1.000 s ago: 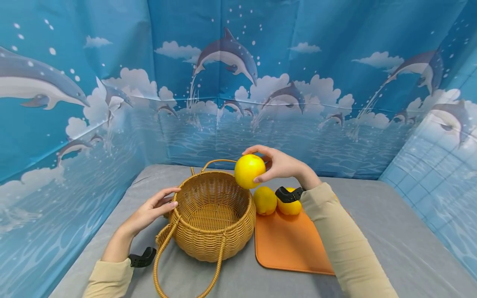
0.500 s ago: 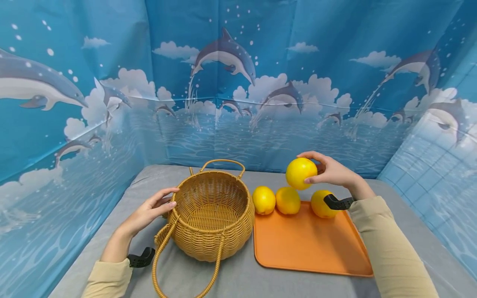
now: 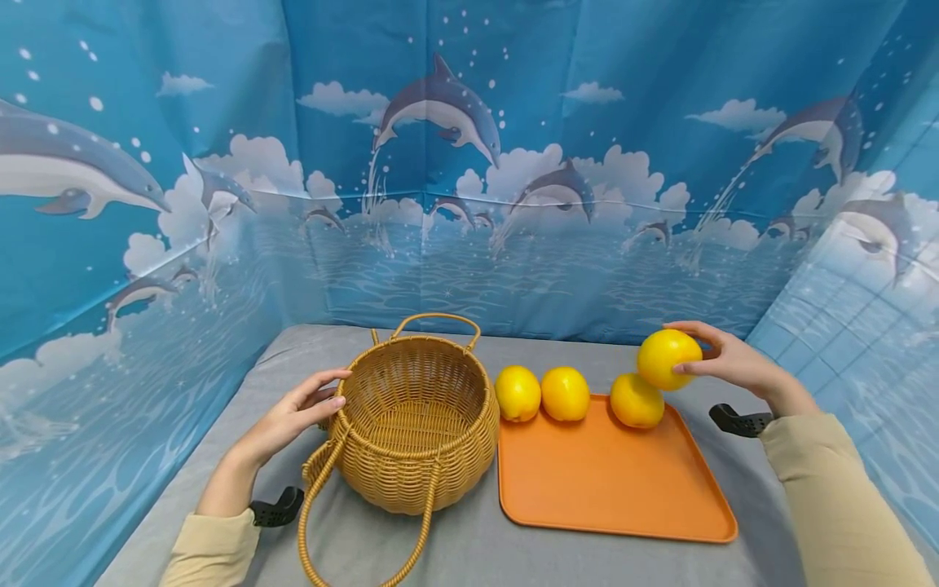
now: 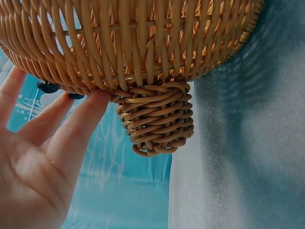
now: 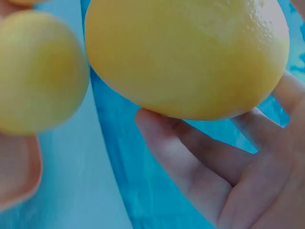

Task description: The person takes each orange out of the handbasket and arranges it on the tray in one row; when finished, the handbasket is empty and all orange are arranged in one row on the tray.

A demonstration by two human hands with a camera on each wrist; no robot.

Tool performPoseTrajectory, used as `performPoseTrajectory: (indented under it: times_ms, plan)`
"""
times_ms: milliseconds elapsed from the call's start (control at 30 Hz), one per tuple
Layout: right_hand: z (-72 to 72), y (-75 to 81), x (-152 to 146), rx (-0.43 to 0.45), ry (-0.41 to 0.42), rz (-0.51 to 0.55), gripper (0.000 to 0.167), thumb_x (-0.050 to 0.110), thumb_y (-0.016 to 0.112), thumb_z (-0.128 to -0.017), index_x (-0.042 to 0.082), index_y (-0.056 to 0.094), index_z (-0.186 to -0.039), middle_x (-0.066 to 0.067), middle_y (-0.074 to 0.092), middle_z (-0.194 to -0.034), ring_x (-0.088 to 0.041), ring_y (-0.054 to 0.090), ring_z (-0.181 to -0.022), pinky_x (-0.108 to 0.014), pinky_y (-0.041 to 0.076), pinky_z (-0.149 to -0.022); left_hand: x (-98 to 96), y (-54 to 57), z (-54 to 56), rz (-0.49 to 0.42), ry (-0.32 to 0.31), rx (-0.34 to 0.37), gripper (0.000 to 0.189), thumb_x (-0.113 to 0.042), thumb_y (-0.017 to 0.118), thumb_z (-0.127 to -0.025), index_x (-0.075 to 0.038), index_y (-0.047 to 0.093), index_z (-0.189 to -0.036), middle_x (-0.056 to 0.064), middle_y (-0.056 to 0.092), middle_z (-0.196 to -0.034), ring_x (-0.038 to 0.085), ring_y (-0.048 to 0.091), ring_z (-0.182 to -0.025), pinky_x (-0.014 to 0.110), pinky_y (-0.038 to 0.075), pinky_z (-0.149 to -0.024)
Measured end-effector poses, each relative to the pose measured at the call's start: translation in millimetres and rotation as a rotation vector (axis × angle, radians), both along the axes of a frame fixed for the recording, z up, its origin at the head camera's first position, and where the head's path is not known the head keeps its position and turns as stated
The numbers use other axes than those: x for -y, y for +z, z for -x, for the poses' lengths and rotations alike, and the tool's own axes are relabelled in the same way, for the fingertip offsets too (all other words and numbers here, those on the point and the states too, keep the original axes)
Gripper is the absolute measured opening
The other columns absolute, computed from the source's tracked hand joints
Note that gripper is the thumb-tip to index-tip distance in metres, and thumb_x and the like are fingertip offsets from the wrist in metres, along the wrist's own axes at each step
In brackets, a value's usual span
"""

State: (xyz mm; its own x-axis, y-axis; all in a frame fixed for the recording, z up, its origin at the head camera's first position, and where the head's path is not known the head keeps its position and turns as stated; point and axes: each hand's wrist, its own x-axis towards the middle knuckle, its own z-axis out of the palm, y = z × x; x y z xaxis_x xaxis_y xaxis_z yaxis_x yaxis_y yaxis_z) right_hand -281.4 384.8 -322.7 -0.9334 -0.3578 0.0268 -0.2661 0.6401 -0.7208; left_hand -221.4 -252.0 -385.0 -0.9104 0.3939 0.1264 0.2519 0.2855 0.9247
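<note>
My right hand [image 3: 734,363] holds a round yellow citrus fruit [image 3: 667,359] between thumb and fingers, raised over the back right of the orange tray [image 3: 616,481]. In the right wrist view, the held fruit [image 5: 190,57] has a dimpled peel, with fingertips against its underside. Overlapping it in the head view is another yellow fruit [image 3: 635,402] on the tray. The left hand [image 3: 289,416] rests its fingertips on the left rim of a round wicker basket [image 3: 411,473]. Seen from the left wrist, its fairly straight fingers touch the woven wall [image 4: 143,43].
Two more yellow fruits [image 3: 517,394] sit side by side at the tray's back left, beside the basket. One basket handle [image 3: 421,546] hangs toward the front; the other handle [image 3: 438,316] stands at the back. A dolphin-print curtain [image 3: 469,244] encloses the grey-covered table [image 3: 557,562].
My right hand has carried the fruit rightward, from beside the basket's rim, across the tray to its far right end. The left hand has stayed at the basket.
</note>
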Motion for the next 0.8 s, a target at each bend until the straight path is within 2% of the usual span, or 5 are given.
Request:
performPoseTrajectory:
  times_ms: [133,267,500,600,800]
  plan:
    - [-5.5,-3.7,-16,0.008,-0.014,-0.007,0.062,0.018,0.062,-0.092,0.011,0.030,-0.144,-0.022,0.025,-0.142,-0.011,0.053,-0.098,-0.040,0.048,-0.077,0.0,0.1,-0.2,-0.004,-0.001,0.002,0.047,-0.024,0.050,-0.098,-0.012,0.037,-0.142,0.015,0.024,-0.151,0.042,0.021,-0.136,0.060,0.032,-0.097]
    - [-8.4,-8.3,-29,0.037,-0.034,-0.015,0.061,0.018,0.061,-0.092,0.004,0.027,-0.140,-0.025,0.026,-0.140,-0.005,0.049,-0.098,-0.040,0.049,-0.076,-0.3,0.5,-0.2,-0.003,-0.002,0.002,0.047,-0.024,0.050,-0.099,-0.011,0.037,-0.142,0.014,0.023,-0.151,0.042,0.020,-0.136,0.060,0.032,-0.097]
    - [-9.1,-24.2,-44,0.103,-0.053,-0.023,0.061,0.019,0.062,-0.091,-0.001,0.027,-0.137,-0.031,0.028,-0.137,-0.029,0.051,-0.104,-0.043,0.051,-0.077,-0.8,0.6,0.1,-0.002,0.004,0.013,0.047,-0.025,0.051,-0.098,-0.013,0.037,-0.142,0.014,0.024,-0.151,0.041,0.020,-0.137,0.059,0.033,-0.097]
    - [-9.0,-32.1,-45,0.106,-0.037,-0.012,0.061,0.018,0.061,-0.092,-0.003,0.028,-0.138,-0.034,0.029,-0.136,-0.034,0.048,-0.107,-0.044,0.051,-0.077,-0.7,0.6,-0.1,-0.001,0.007,0.018,0.047,-0.025,0.051,-0.098,-0.013,0.037,-0.142,0.015,0.024,-0.151,0.041,0.020,-0.137,0.058,0.035,-0.095]
    - [-7.3,-44.0,-42,0.141,-0.016,0.019,0.058,0.018,0.061,-0.092,-0.003,0.034,-0.139,-0.033,0.030,-0.138,-0.017,0.050,-0.105,-0.042,0.051,-0.077,0.0,0.1,-0.4,-0.002,0.007,0.021,0.047,-0.025,0.051,-0.098,-0.014,0.037,-0.142,0.015,0.023,-0.151,0.041,0.019,-0.137,0.056,0.036,-0.095]
